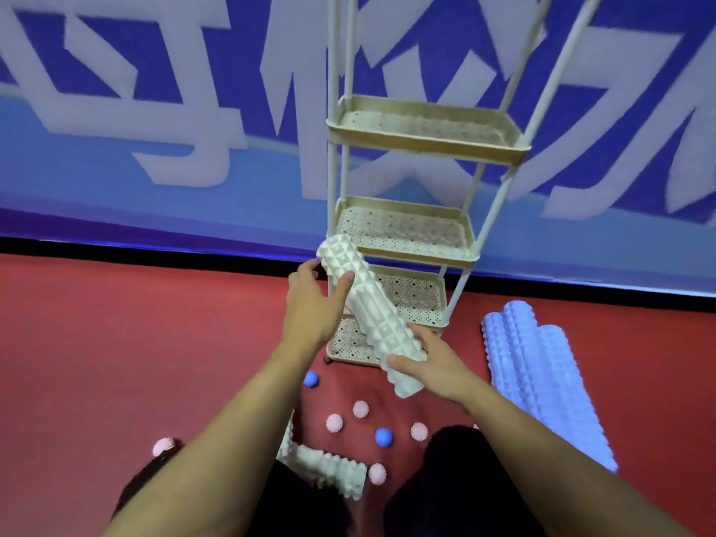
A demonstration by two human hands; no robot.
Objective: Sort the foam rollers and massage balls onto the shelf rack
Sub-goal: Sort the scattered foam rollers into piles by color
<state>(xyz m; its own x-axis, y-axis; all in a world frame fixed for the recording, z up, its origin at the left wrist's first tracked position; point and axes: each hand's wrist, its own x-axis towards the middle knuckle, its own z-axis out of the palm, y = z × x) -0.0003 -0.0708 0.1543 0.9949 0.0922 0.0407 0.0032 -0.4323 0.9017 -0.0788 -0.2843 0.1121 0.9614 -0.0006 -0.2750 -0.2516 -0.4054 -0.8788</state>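
We grip the white roller point(370, 315) with both hands point(310, 304) point(434, 366) before the rack point(422, 242); next, level it onto a shelf.

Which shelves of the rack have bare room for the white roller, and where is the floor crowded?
Every visible tier of the shelf rack is bare. Both hands, left hand and right hand, hold the white roller. Crowded: floor with massage balls and blue rollers.

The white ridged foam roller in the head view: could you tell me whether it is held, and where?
Yes: the white ridged foam roller is held by both hands, left hand near its upper end, right hand near its lower end.
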